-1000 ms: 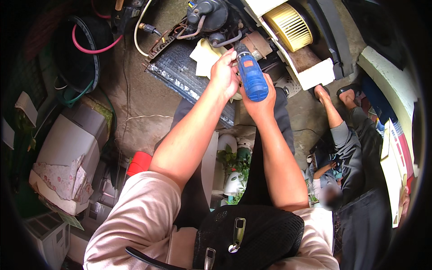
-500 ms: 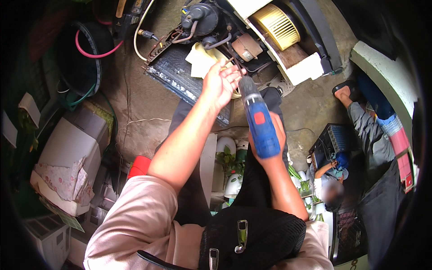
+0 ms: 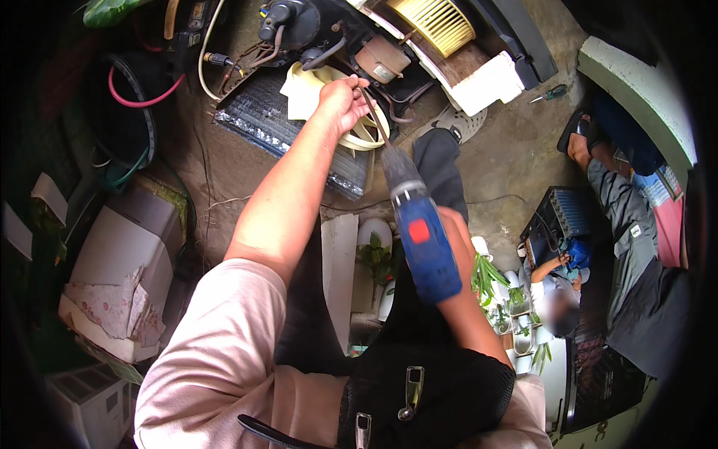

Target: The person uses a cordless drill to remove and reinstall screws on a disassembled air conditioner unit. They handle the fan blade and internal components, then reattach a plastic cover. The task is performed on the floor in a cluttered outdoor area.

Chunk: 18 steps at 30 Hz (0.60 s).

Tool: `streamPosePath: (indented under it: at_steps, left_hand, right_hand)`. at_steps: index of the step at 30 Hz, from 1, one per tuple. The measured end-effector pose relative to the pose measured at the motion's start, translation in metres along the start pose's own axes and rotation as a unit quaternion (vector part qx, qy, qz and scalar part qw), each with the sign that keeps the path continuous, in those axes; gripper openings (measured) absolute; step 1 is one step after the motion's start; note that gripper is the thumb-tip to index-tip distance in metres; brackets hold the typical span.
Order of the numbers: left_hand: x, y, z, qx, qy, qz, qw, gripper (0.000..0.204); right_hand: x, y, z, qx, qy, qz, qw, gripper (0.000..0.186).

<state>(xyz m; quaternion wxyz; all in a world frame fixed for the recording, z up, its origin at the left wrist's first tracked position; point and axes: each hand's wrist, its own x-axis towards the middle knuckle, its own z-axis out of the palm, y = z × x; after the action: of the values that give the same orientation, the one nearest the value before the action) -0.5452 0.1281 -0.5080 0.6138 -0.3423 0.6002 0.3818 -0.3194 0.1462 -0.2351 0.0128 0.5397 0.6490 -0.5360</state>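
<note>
My right hand (image 3: 459, 238) is wrapped round the grip of a blue cordless drill (image 3: 428, 251) with a black chuck, pointed away from me. A long thin driver bit (image 3: 376, 120) runs forward from the chuck. My left hand (image 3: 345, 105) has its fingers closed on the far end of that bit. Beyond them lies an opened air conditioner, with a brown motor (image 3: 382, 58), a black compressor (image 3: 292, 24) and a cream blower wheel (image 3: 437, 24). Beneath my left hand are a cream ring-shaped part (image 3: 368, 140) and a finned coil (image 3: 258, 112).
A screwdriver (image 3: 550, 93) lies on the floor at the right. Another person (image 3: 557, 299) works at the right beside a dark unit (image 3: 565, 221). A black tub (image 3: 123, 112) and a worn white appliance (image 3: 120, 262) stand at the left. Potted plants (image 3: 490, 280) are near my legs.
The view has shifted, so the air conditioner sits farther up and left. My left fingers have gone from spread beside the bit to closed on its end. The drill has come nearer to me.
</note>
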Motion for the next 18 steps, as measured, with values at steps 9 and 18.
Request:
streamPosePath:
  at_steps: [9,18]
  left_hand:
    - [0.043,0.008,-0.011,-0.124,-0.035,-0.027,0.991,0.024]
    - [0.056,0.009,-0.005,-0.094,0.000,-0.040,0.995,0.025]
  right_hand:
    - [0.045,-0.014,0.044,-0.026,0.002,-0.019,0.999,0.050]
    - [0.054,-0.018,0.063,-0.071,0.011,-0.010,0.997,0.046]
